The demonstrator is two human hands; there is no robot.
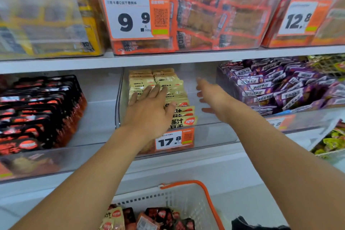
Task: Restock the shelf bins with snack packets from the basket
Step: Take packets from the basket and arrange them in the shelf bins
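A clear shelf bin (211,136) on the middle shelf holds a row of beige snack packets (168,82) stacked along its left half. My left hand (151,110) lies flat on those packets with straight fingers. Over the bin's bare right half, my right hand (211,97) hovers with its fingers spread and holds nothing. Below, a white basket with an orange rim (211,205) contains beige and dark red snack packets (149,218).
A bin of black and red packets (41,110) sits to the left, a bin of purple packets (285,86) to the right. The upper shelf carries bins of orange packets (220,20) and yellow packets (46,24). A price tag reading 17.8 (173,140) hangs on the middle bin's front.
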